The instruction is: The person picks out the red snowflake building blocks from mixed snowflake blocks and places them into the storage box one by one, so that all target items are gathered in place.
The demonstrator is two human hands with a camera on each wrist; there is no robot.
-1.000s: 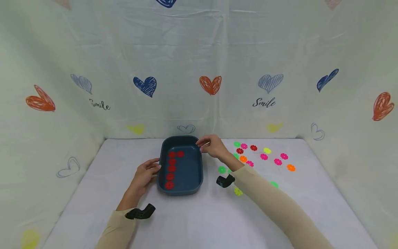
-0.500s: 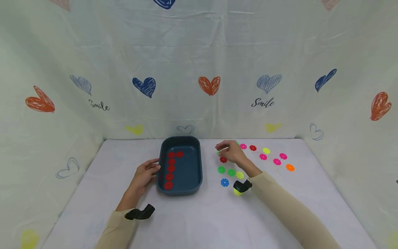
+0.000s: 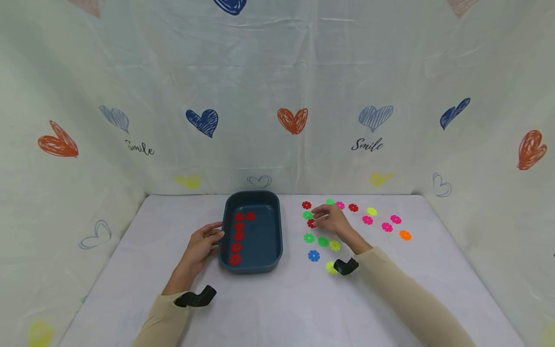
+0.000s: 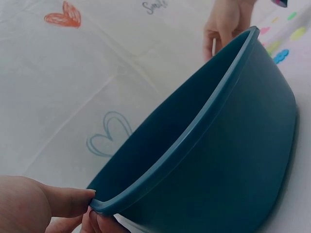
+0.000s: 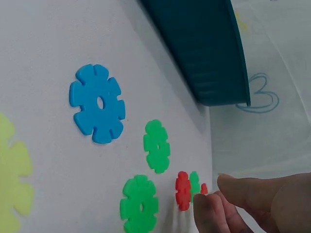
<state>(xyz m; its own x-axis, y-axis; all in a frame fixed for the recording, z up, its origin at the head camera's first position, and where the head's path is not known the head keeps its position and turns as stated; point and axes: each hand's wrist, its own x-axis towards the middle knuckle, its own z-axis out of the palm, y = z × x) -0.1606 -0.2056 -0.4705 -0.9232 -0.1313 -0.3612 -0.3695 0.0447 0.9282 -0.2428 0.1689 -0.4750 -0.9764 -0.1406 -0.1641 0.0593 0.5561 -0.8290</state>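
Observation:
In the head view, my left hand point(image 3: 201, 246) holds the left side of a dark blue plastic tray point(image 3: 271, 258). The left wrist view shows thumb and fingers pinching the tray's rim point(image 4: 170, 150). Inside the tray, several red flower-shaped discs point(image 3: 239, 236) form a column, with one more red disc point(image 3: 251, 216) beside its top. To the right of the tray, my right hand point(image 3: 333, 220) is over loose discs, its fingertips beside a red disc point(image 3: 310, 223) and a green disc point(image 3: 307, 215). Thumb and fingers are apart in the right wrist view, with nothing seen between them.
More flower discs lie right of the tray: a blue one point(image 3: 314, 255), a yellow one point(image 3: 335, 245), a pink one point(image 3: 387, 227) and an orange one point(image 3: 405, 235), among several others. A white cloth printed with hearts point(image 3: 243, 149) hangs behind the table point(image 3: 277, 308).
My right hand has moved from the tray's right rim rightward over the loose discs, uncovering a red and a green disc at the back. The left hand and tray have stayed in place.

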